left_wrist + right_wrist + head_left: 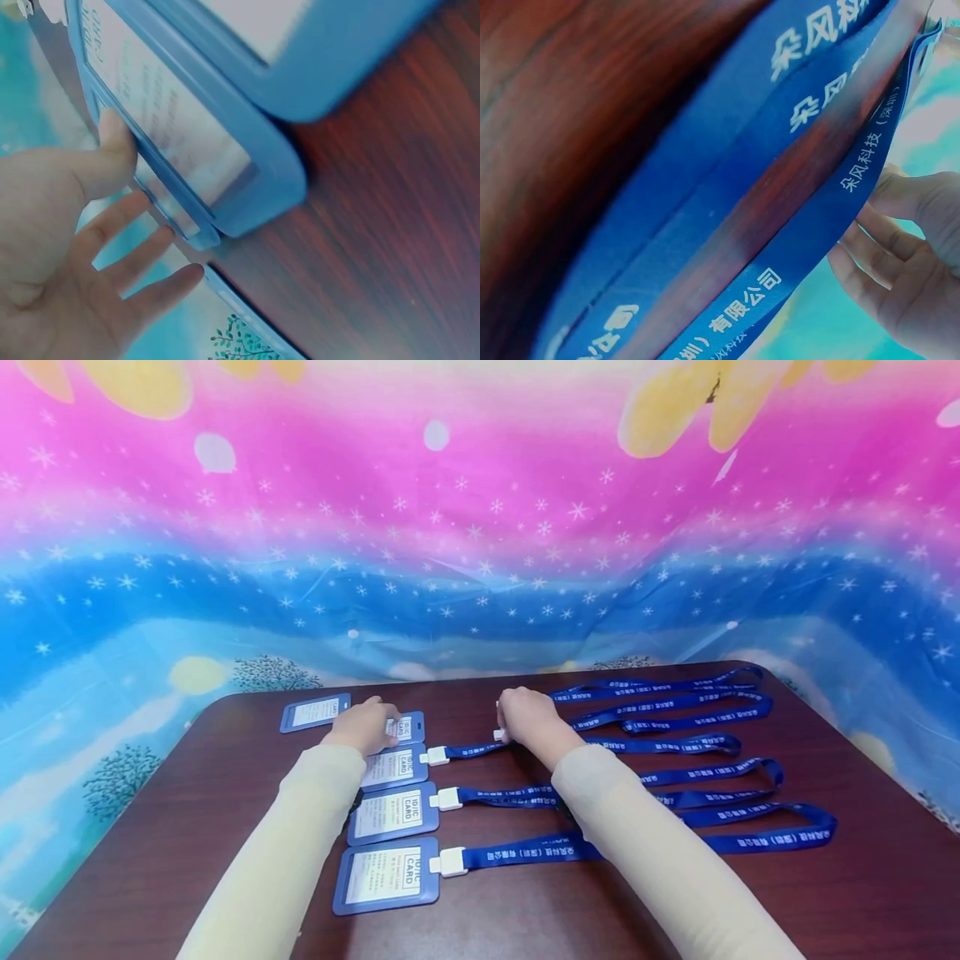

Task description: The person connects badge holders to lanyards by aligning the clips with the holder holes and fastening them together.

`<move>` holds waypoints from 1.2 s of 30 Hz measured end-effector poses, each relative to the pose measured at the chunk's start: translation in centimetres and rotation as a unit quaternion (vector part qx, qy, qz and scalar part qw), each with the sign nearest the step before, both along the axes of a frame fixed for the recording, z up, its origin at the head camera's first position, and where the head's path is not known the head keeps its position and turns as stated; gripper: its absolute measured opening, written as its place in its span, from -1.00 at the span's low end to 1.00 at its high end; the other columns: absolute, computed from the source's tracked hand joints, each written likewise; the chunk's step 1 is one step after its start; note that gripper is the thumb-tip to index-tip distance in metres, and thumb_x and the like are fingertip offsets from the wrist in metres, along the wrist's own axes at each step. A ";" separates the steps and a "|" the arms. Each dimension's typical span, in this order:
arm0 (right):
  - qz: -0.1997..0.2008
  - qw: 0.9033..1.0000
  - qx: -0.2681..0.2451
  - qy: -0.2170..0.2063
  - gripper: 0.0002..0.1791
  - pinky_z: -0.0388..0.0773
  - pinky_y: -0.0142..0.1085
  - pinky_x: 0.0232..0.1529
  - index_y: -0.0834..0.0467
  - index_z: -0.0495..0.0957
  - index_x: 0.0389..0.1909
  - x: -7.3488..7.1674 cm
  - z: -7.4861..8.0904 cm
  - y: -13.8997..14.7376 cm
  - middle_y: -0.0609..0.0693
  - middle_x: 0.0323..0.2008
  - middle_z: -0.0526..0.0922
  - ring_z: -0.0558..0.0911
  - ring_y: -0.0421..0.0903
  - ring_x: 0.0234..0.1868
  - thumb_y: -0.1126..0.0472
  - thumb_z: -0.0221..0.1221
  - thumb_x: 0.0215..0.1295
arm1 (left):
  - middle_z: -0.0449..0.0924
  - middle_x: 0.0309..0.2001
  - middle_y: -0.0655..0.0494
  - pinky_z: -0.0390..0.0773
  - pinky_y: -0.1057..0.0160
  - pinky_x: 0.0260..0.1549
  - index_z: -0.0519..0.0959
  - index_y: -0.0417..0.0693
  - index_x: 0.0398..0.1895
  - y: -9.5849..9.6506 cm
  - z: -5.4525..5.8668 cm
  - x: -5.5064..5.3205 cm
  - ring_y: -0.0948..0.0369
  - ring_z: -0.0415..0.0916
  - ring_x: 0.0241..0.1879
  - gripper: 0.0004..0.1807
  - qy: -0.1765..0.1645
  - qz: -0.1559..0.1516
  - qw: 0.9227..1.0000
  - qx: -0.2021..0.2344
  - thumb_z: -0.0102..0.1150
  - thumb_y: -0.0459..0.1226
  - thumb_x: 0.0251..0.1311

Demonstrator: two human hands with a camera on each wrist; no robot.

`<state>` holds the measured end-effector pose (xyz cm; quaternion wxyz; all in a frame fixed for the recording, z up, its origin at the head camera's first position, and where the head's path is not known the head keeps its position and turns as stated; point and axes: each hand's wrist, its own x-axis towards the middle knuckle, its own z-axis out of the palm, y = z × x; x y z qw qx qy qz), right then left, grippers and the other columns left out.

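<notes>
My left hand (365,727) is over a blue card holder (413,727) without a strap, with its thumb at one edge and fingertips at the other. In the left wrist view, the thumb (116,139) touches that holder and the other fingers are spread. My right hand (528,717) grips a blue lanyard (596,720) near its end; white clip parts peek out by the fingers. Its exact grip is partly hidden in the right wrist view, where the lanyard (817,206) passes beside thumb and fingers. Another loose card holder (315,712) lies at the far left.
Three card holders with white clips lie in a column nearer me, the closest one (386,875) at the front. Their blue lanyards stretch right across the brown table (225,793). One more lanyard (660,686) lies along the back. A patterned cloth (480,568) hangs behind the table.
</notes>
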<state>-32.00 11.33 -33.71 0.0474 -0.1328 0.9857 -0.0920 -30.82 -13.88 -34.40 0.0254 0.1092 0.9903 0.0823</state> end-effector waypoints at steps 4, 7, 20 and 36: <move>0.001 1.000 -0.003 0.005 -0.82 0.58 -0.22 -0.24 0.10 0.61 -0.54 -0.1 -0.2 -0.3 -0.05 -0.47 0.60 0.55 -0.08 -0.39 0.32 0.43 0.12 | 0.49 0.17 -0.20 0.44 -0.12 0.17 0.61 -0.16 0.14 0.2 0.0 0.2 -0.13 0.51 0.06 -0.55 0.005 0.012 1.000 0.003 0.41 -0.28 0.16; 0.000 1.000 -0.011 0.014 -0.82 0.57 -0.22 -0.25 0.09 0.61 -0.54 -0.2 -0.4 -0.6 -0.06 -0.47 0.60 0.55 -0.09 -0.40 0.30 0.42 0.14 | 0.52 0.14 -0.19 0.47 -0.12 0.14 0.62 -0.17 0.11 0.3 0.0 0.3 -0.13 0.53 0.05 -0.56 0.017 0.011 1.000 -0.007 0.43 -0.29 0.14; -0.003 0.999 0.017 0.031 -0.86 0.60 -0.25 -0.30 0.07 0.65 -0.51 -1.7 -0.8 -3.7 -0.08 -0.48 0.62 0.56 -0.12 -0.42 0.22 0.42 0.17 | 0.55 0.09 -0.16 0.54 -0.12 0.05 0.61 -0.13 0.09 0.7 -0.3 0.1 -0.08 0.58 -0.05 -0.57 0.033 0.017 0.999 -0.029 0.44 -0.29 0.13; 0.012 0.996 0.069 0.061 -0.78 0.67 -0.20 -0.18 0.10 0.69 -0.14 -2.2 -0.6 -8.1 -0.04 -0.31 0.69 0.65 -0.12 -0.32 0.12 0.38 0.24 | 0.50 0.18 -0.21 0.52 -0.12 0.07 0.62 -0.15 0.09 0.8 -0.5 0.3 -0.13 0.55 0.05 -0.56 0.047 0.020 0.999 -0.011 0.44 -0.32 0.10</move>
